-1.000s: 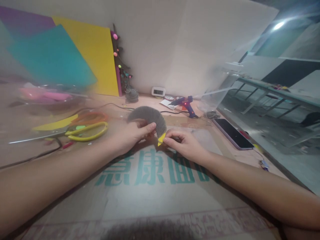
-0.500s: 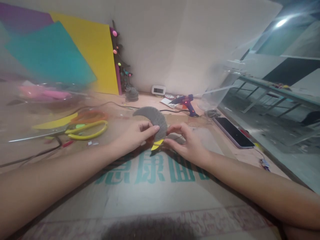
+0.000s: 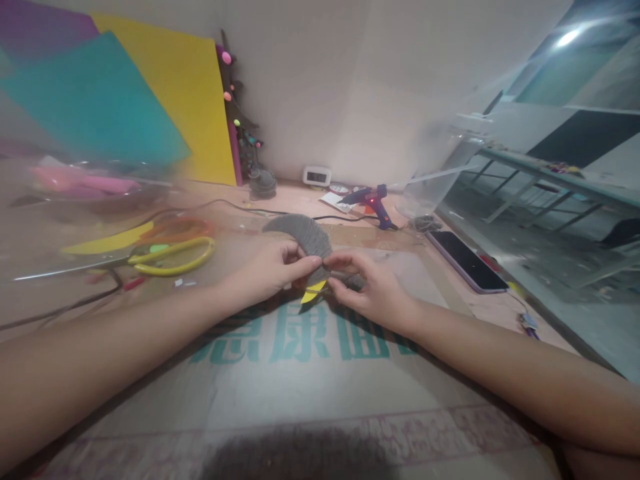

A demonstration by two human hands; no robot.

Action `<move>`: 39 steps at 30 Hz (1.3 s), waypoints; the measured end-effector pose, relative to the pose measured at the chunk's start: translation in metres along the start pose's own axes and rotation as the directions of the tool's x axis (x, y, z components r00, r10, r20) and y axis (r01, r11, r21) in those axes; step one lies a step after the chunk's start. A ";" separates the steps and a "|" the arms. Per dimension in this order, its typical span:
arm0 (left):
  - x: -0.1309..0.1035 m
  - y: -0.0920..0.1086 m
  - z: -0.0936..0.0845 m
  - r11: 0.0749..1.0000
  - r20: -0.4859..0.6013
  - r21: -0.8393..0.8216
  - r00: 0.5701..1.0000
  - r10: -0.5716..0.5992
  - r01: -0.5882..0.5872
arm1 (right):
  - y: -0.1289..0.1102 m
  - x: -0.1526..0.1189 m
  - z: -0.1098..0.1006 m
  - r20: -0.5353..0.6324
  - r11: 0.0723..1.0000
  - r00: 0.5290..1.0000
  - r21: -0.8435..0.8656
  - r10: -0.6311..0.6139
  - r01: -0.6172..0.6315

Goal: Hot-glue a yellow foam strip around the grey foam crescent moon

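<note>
A crescent (image 3: 306, 235), closely wound with grey yarn, is held just above the middle of the table. Its lower tip (image 3: 313, 291) is bare yellow, crossed by a thin grey strand. My left hand (image 3: 280, 267) is closed on the crescent's lower half, thumb on top and fingers behind. At the right edge, my right hand (image 3: 367, 283) has thumb and forefinger drawn together around the grey yarn beside the yellow tip. The forefinger touches the crescent close to my left thumb. The yarn inside the right fingers is mostly hidden.
Yellow-handled scissors (image 3: 173, 257) and a yellow scrap (image 3: 110, 239) lie at left. Behind are a glue gun (image 3: 373, 201) with its cable, a small white clock (image 3: 317, 176) and a decorated stand (image 3: 262, 183). A phone (image 3: 469, 261) rests near the right table edge.
My right forefinger has moved left onto the crescent's edge, closer to my left thumb. My left hand keeps its hold on the crescent. The view has shifted slightly.
</note>
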State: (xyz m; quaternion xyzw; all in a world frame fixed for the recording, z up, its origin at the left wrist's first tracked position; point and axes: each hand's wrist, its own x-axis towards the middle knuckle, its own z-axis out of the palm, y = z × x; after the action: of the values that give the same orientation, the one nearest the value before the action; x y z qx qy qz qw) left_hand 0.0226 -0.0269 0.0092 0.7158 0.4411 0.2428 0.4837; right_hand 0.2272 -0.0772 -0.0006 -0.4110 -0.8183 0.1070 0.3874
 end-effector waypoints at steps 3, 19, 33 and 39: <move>0.000 0.002 0.000 1.000 0.000 0.024 1.000 -0.009 0.009 | 0.001 -0.001 0.001 0.014 0.999 0.999 0.017 0.029 -0.030; 0.000 0.007 0.001 0.999 -0.017 0.025 0.999 0.045 -0.044 | -0.003 0.001 -0.003 0.073 0.952 0.988 0.267 0.133 -0.148; 0.002 0.004 0.001 0.988 -0.091 0.123 0.990 0.110 -0.099 | -0.003 0.015 -0.007 0.246 0.852 0.894 0.287 0.376 -0.437; -0.002 0.009 0.000 0.988 -0.043 0.153 0.999 -0.003 0.010 | -0.003 0.013 -0.006 0.285 0.801 0.865 0.337 0.414 -0.495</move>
State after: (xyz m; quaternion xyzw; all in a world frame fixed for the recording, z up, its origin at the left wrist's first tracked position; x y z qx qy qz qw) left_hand 0.0254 -0.0299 0.0177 0.7441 0.4711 0.2218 0.4186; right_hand 0.2254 -0.0701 0.0121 -0.4956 -0.6899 0.4014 0.3426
